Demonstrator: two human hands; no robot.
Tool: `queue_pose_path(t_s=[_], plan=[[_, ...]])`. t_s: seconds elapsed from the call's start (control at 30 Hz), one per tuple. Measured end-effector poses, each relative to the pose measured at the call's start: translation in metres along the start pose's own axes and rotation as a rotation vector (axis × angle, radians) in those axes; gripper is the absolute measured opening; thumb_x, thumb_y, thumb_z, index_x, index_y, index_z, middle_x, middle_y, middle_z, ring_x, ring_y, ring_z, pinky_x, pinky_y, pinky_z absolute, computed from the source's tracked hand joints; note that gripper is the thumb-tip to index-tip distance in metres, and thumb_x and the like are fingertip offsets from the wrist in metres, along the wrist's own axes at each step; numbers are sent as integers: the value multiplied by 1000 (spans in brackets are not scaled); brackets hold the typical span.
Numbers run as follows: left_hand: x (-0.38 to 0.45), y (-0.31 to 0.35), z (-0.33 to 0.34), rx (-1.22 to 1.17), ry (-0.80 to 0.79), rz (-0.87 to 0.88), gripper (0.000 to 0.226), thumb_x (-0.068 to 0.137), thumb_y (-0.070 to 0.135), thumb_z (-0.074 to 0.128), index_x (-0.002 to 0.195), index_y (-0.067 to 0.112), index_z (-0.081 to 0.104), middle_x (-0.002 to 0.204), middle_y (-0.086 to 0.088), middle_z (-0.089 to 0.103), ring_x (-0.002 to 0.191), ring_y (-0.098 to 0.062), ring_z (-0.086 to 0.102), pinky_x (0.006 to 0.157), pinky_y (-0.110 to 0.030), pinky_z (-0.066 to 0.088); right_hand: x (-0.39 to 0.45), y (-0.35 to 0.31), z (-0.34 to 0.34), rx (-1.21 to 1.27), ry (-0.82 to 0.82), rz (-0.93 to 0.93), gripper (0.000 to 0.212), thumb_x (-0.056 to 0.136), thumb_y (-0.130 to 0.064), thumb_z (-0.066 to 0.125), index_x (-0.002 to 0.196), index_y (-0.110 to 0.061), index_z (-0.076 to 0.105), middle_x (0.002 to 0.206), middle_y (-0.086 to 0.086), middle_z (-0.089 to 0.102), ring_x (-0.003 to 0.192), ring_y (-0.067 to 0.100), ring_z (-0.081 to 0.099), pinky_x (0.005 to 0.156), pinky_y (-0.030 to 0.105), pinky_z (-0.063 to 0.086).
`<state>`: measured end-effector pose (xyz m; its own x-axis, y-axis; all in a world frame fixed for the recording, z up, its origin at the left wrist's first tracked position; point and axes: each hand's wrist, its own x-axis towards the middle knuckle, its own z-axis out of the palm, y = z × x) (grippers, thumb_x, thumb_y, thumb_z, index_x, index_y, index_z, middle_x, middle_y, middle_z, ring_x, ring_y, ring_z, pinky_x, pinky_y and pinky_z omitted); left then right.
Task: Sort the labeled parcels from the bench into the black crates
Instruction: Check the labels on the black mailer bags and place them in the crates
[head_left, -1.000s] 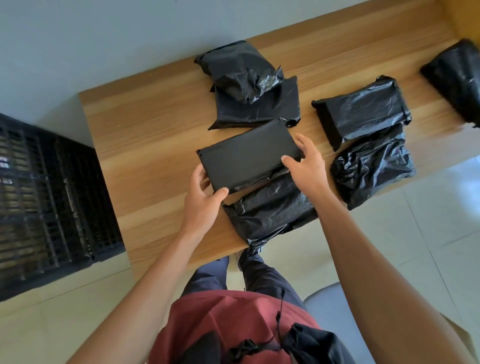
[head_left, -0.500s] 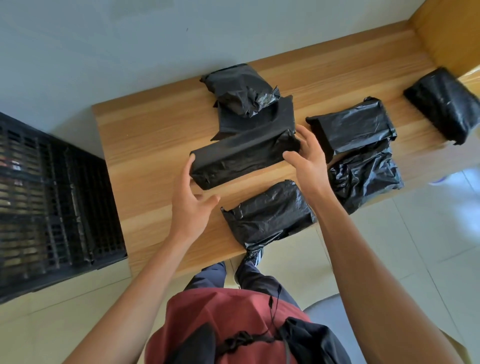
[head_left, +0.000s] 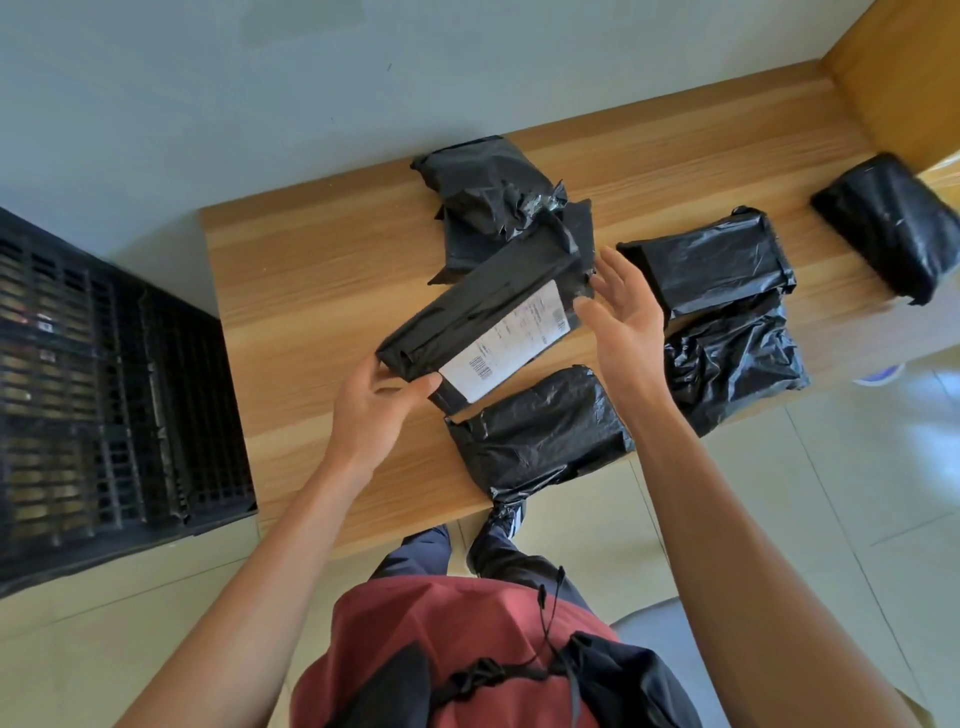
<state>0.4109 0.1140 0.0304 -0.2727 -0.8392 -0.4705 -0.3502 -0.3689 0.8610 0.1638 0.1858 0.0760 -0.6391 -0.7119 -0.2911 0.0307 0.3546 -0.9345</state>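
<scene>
my left hand (head_left: 370, 410) pinches near end of long black parcel (head_left: 483, 306), thumb on top, fingers under. parcel held tilted above bench (head_left: 311, 270), white label (head_left: 511, 340) facing up toward me. my right hand (head_left: 626, 322) at far end, fingers straight and spread, palm against parcel edge. other black parcels lie on bench around it. black crate (head_left: 104, 395) on floor at left.

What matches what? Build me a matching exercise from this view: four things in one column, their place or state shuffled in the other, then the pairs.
1. labelled parcel
2. right hand
3. black crate
4. crumpled parcel

A. left of the bench
B. at the bench's near edge
C. open, fingers straight
D. pinched at one end by the left hand

Pairs: 1-D, 2-C, 3-A, 4-B
</scene>
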Motion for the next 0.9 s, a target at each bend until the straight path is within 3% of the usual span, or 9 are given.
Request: queue_pose_path(t_s=[0.1, 0.2, 0.37, 0.47, 0.53, 0.67, 0.73, 0.83, 0.9], plan=[[-1, -1, 3, -177, -64, -111, 33, 93, 20, 77, 122, 31, 65, 113, 0, 77, 99, -21, 76, 101, -52, 56, 0, 6, 3, -15, 29, 10, 66, 94, -18, 69, 155, -29, 46, 155, -11, 52, 145, 4, 44, 119, 35, 41], [-5, -1, 6, -188, -112, -129, 37, 94, 26, 74, 129, 30, 64, 112, 2, 78, 99, -23, 77, 100, -56, 55, -1, 11, 6, -51, 48, 41, 72, 95, -28, 71, 159, -33, 36, 165, -7, 38, 152, 8, 33, 118, 32, 36], [-6, 2, 7, -208, -168, -171, 35, 96, 38, 68, 130, 31, 65, 115, 3, 77, 99, -27, 77, 102, -61, 51, -2, 15, 4, -13, 29, 83, 87, 89, -45, 74, 162, -34, 28, 161, -8, 43, 145, 8, 45, 120, 48, 41], [-7, 3, 7, -254, -175, -206, 41, 89, 48, 68, 125, 31, 66, 113, -2, 78, 102, -30, 76, 103, -62, 51, -3, 12, 3, 137, 19, 114, 87, 97, -30, 73, 166, -32, 18, 169, -2, 30, 115, -12, 62, 109, 46, 53], [-8, 5, 11, -306, -179, -237, 42, 86, 50, 69, 122, 28, 68, 112, -8, 78, 105, -34, 74, 104, -64, 50, -5, 13, 7, 174, -13, 122, 83, 99, -26, 72, 165, -29, 22, 168, 1, 33, 101, -22, 62, 103, 45, 57], [-12, 10, 21, -334, -213, -262, 42, 91, 49, 66, 125, 25, 67, 115, -12, 77, 107, -35, 72, 103, -60, 51, -13, 16, 22, 252, -140, 108, 70, 95, -27, 74, 157, -29, 42, 154, 0, 54, 133, 11, 60, 99, 53, 58], [-13, 12, 26, -331, -233, -258, 40, 94, 48, 64, 127, 24, 66, 116, -13, 76, 105, -33, 72, 101, -56, 53, -16, 17, 28, 249, -161, 52, 55, 99, -18, 70, 150, -22, 50, 143, 0, 64, 131, 19, 62, 101, 50, 57], [-16, 15, 29, -337, -240, -259, 41, 96, 47, 63, 128, 22, 66, 116, -14, 76, 106, -34, 72, 97, -54, 53, -16, 20, 29, 279, -111, 39, 50, 99, -7, 69, 146, -17, 54, 136, 1, 69, 124, 18, 67, 96, 41, 59], [-18, 16, 30, -315, -248, -257, 44, 95, 48, 62, 130, 21, 65, 117, -15, 75, 110, -36, 72, 97, -55, 54, -17, 21, 28, 324, -98, 58, 47, 98, -4, 68, 142, -18, 57, 134, 2, 70, 123, 19, 68, 96, 43, 59]])
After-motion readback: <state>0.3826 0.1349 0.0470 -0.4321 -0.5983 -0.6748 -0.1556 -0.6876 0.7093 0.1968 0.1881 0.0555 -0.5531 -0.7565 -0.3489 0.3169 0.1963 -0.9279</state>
